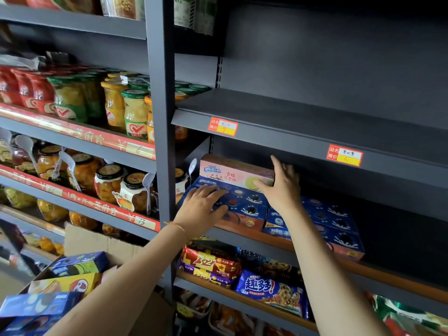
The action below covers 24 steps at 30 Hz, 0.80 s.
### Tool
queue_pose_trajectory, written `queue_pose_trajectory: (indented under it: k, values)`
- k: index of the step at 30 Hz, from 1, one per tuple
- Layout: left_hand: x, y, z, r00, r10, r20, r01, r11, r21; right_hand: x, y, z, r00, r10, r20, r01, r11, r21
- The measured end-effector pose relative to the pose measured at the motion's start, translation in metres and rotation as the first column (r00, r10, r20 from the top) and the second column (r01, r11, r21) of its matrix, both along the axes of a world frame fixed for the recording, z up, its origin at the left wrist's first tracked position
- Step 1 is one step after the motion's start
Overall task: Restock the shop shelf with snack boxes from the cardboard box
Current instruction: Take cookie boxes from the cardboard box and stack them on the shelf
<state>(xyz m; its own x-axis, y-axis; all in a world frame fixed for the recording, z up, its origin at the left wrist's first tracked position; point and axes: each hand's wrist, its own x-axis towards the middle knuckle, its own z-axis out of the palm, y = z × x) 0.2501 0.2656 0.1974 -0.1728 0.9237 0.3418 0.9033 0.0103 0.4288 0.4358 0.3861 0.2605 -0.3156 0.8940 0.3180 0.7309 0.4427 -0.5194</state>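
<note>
Shelving unit: a dark grey metal rack (160,98) is filling the whole view, with an upright post dividing a crowded left bay from a sparser right bay.
Upper right shelf: a grey board (315,117) is carrying two red and yellow price tags (223,126) on its front lip.
Middle right shelf: a board with an orange front edge (286,242) is holding the snack boxes; this is the level both arms are reaching into.
Left bay: jars of fruit (131,112) are standing in rows on boards with red strips along the front (some jars have white plastic spoons taped to them).
Lower right shelf: packets of biscuits (269,287) are lying in a row.
Cardboard box: the brown box (97,241) is sitting at lower left, flaps up, with blue and yellow snack boxes (80,263) still lying in it.
Blue boxes: blue boxes (334,226) are lying flat on the middle right shelf, in stacks side by side.
Pink box: a pink and green snack box (232,170) is lying on top of the leftmost blue stack.
Right hand: the right hand (282,187) is gripping the pink box's right end, thumb across the front and fingers behind.
Left hand: the left hand (206,204) is resting flat, fingers spread, on the top blue box just below the pink one.
</note>
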Motion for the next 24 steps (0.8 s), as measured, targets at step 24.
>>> queue_pose_trajectory:
  k: [24]
  values:
    - [-0.121, -0.21, -0.287, 0.325, 0.863, 0.386, -0.448, 0.501, -0.741, -0.146, -0.238, -0.308, 0.845, 0.533, -0.052, -0.261, 0.324, -0.909]
